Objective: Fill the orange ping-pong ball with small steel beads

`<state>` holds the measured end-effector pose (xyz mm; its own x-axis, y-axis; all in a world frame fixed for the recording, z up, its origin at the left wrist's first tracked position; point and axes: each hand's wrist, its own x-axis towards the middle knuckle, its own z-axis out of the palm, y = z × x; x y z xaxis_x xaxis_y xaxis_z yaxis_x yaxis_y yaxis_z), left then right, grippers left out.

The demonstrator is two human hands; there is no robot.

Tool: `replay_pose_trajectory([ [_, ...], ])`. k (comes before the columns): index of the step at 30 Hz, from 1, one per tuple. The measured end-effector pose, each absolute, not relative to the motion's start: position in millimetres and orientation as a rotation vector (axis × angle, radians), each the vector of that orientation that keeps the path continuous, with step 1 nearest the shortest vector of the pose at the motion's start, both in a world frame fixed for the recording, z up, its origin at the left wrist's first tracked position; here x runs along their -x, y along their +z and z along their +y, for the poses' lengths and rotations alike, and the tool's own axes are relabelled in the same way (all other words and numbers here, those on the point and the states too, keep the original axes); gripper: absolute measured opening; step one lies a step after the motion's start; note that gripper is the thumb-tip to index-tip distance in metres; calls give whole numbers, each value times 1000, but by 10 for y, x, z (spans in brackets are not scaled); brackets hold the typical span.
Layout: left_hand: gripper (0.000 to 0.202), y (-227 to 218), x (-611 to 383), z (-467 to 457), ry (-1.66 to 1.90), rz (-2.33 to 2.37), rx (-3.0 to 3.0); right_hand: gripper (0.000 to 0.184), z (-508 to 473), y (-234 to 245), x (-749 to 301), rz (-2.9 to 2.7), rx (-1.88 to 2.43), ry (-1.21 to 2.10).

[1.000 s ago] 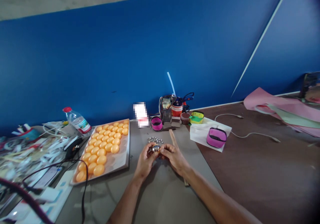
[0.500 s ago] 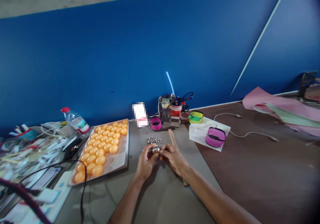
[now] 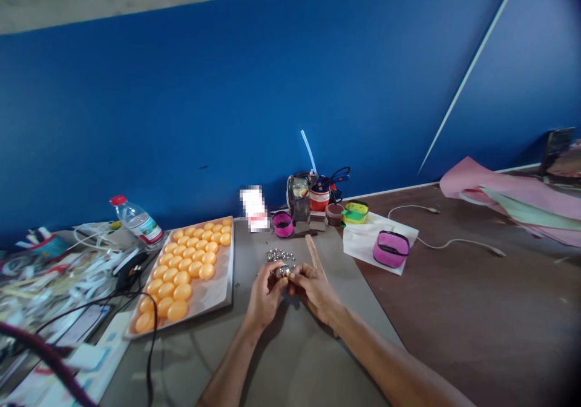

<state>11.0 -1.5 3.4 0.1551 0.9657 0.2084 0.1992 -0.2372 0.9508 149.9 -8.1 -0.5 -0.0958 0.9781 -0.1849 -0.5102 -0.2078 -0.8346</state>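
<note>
My left hand and my right hand meet over the grey mat, fingers pinched together on a small shiny silver ball. Just beyond my fingertips lies a small heap of similar silver balls. A wooden stick lies on the mat beside my right hand and runs under its wrist. To the left stands a white tray filled with several orange balls.
At the back stand a magenta cup, a red-and-white tub, a brown pot and a yellow-green box. A pink pouch lies on white paper. A water bottle, cables and clutter fill the left; pink sheets lie far right.
My hands have stayed together on the silver ball with only small finger shifts. The view has drifted slightly.
</note>
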Motion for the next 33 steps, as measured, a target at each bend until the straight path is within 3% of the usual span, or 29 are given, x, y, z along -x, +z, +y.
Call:
replay_pose_trajectory([
  [10, 27, 44, -128, -23, 1161, 1119, -1676, 25, -82, 22, -1509, -632, 849, 1689],
  [17, 36, -1, -128, 28, 1189, 1026, -1262, 26, -69, 119, -1572, -719, 777, 1679],
  [21, 39, 41, -140, 24, 1229, 904, -1030, 24, 37, 79, -1710, -925, 985, 1376],
  [27, 40, 97, -127, 18, 1257, 873, -893, 15, 205, -115, -1981, -1381, 1573, 546],
  [33, 34, 26, -94, 48, 1282, 945, -989, 29, 164, -144, -2004, -1745, 2043, 317],
])
